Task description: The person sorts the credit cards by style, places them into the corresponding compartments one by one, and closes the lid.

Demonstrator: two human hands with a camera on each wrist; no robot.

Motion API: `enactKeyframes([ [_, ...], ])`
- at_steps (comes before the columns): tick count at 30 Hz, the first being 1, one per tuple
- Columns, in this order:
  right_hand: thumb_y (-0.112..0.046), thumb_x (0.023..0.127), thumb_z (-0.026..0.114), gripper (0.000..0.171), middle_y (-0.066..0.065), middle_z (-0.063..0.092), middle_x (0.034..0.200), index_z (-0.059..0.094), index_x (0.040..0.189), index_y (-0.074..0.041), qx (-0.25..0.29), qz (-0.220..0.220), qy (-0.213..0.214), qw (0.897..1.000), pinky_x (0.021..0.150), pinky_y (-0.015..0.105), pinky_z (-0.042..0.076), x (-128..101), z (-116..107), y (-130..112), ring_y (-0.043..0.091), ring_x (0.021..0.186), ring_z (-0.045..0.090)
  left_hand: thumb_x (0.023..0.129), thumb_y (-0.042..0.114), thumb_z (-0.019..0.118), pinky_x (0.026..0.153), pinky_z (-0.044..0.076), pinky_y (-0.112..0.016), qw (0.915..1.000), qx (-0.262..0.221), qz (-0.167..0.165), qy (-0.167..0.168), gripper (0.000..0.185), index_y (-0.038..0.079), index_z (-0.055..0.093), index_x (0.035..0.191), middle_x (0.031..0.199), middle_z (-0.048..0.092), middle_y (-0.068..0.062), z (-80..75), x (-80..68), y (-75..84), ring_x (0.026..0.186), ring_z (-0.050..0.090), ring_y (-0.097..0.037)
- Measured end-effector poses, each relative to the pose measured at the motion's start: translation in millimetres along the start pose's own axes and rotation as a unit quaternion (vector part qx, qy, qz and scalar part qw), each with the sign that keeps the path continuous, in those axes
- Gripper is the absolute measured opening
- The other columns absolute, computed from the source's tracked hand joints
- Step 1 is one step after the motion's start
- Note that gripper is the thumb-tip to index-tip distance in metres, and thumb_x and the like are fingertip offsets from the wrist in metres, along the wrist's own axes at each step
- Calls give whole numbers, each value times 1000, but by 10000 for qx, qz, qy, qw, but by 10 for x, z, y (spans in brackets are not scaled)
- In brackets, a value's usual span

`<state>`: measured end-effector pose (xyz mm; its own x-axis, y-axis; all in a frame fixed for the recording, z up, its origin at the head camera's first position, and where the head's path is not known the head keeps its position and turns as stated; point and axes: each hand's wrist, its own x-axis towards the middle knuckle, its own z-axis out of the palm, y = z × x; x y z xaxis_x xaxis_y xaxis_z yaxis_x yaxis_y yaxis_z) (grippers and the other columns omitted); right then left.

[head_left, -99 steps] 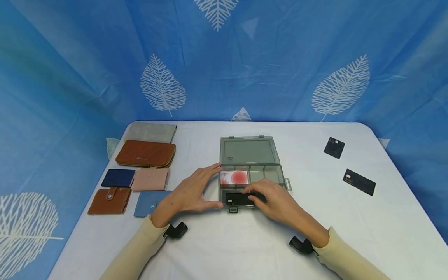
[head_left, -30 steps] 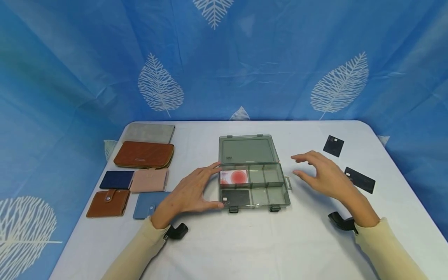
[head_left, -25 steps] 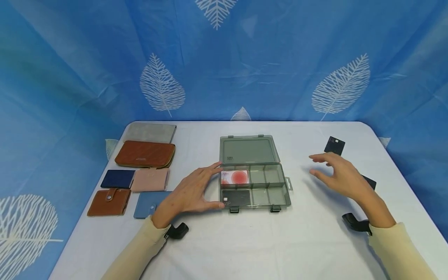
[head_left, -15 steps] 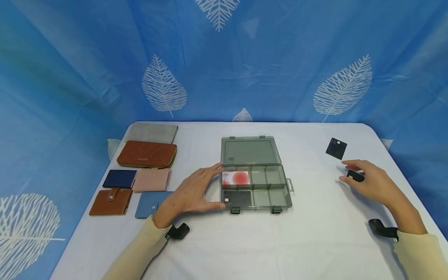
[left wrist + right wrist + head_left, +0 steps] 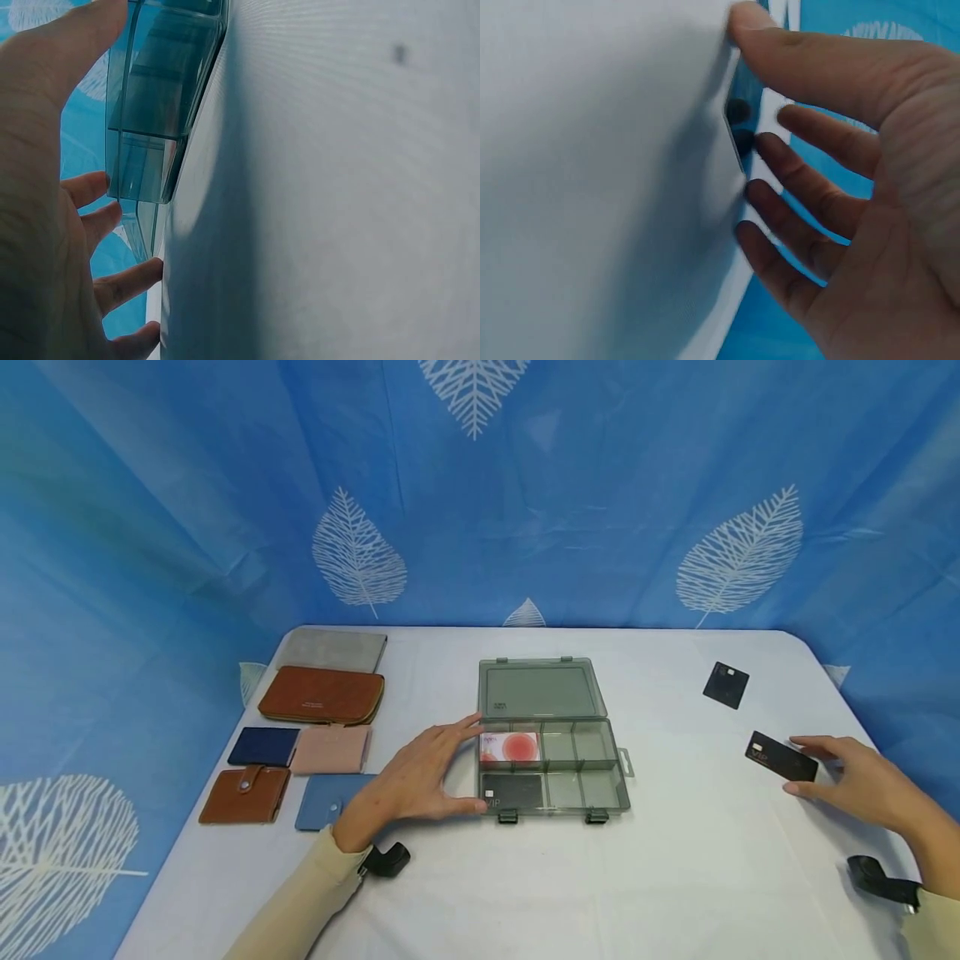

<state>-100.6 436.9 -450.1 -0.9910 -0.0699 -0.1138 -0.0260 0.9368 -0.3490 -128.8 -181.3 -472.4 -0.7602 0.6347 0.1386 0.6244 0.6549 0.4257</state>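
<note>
A black card (image 5: 782, 757), oblong and dark-faced, with a pale chip and VIP lettering toward its left end, lies on the right part of the white tablecloth (image 5: 675, 877), set aslant so that its chip end points toward the far left. The right hand (image 5: 855, 777) frames its right end, thumb and fingers apart along opposite long edges; I cannot tell whether any fingertip touches it. A second black card (image 5: 726, 685) lies beyond it toward the far left, near but apart, and the table's right edge passes close behind the right hand. Leftward, a wide stretch of white cloth runs to a translucent grey-green box (image 5: 602, 790), its lid (image 5: 542, 687) laid back flat on the far side. The left hand (image 5: 416, 777) touches the box's left side with thumb and fingers spread, the thumb by the near corner. In the box's far-left compartment sits a white card with a red disc (image 5: 510, 747), in the near-left one a black VIP card (image 5: 513, 791). Past the left hand, wallets (image 5: 321, 696) crowd the table's left edge, and more cloth extends along the near side.
</note>
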Motion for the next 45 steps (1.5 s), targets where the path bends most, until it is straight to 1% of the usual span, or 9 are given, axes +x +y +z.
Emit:
enactKeyframes([
  [11,-24,87,91,76,53,51,127,52,138,18,-77,171,-153,9997,95,83,34,-47,-14,54,69,115,42,84,74,76,119,41,-62,10000,-44,-41,-20,111,18,34,170,179,25,2,19,-3,-3,154,42,-33],
  [20,-13,83,93,68,50,55,118,57,132,18,-17,-62,155,9999,91,79,39,-71,20,50,65,111,45,83,72,78,119,41,-61,10000,-42,-28,4,112,18,34,170,179,26,1,14,-10,4,154,42,-33],
  [25,-9,82,92,68,52,55,117,54,135,10,-22,-13,196,9998,85,79,43,-82,18,19,69,107,49,84,76,75,118,42,-62,10000,-48,23,68,112,16,35,170,178,27,0,7,-26,4,153,44,-35],
  [29,-9,89,86,61,50,59,113,52,138,3,19,162,51,9999,78,77,46,-87,-7,-11,71,103,55,84,77,74,118,42,-62,9999,-52,31,92,112,16,35,170,178,27,0,-3,-35,14,153,44,-35],
  [33,-3,95,79,44,40,68,105,59,133,1,239,-50,259,9994,77,76,50,-105,24,-41,70,102,61,83,73,77,118,41,-62,10000,-58,7,80,111,16,35,169,178,26,0,-4,-32,20,153,44,-35],
  [36,-1,97,75,33,36,71,106,65,129,-1,422,-343,519,9972,76,72,54,-98,61,-77,67,99,65,84,74,77,120,40,-61,10000,-57,-17,36,112,17,34,170,179,25,2,5,-26,14,154,43,-34],
  [40,-3,100,73,28,35,72,115,69,128,-4,587,-565,710,9941,69,45,59,-47,77,-175,62,99,68,85,78,73,120,40,-61,10000,-63,22,52,112,16,34,170,179,25,1,18,-19,0,154,42,-33],
  [43,-5,101,73,29,35,71,118,70,129,-5,667,-681,763,9925,71,45,58,2,63,-310,63,102,68,85,81,70,119,41,-62,9999,-58,88,111,112,15,36,169,178,27,-1,25,-15,-9,153,44,-35],
  [45,-4,101,72,30,35,71,120,70,131,-6,685,-790,801,9913,76,60,59,40,52,-428,64,105,67,86,82,68,118,42,-62,9998,-47,117,134,112,15,36,169,178,28,-2,29,-14,-13,152,44,-35],
])
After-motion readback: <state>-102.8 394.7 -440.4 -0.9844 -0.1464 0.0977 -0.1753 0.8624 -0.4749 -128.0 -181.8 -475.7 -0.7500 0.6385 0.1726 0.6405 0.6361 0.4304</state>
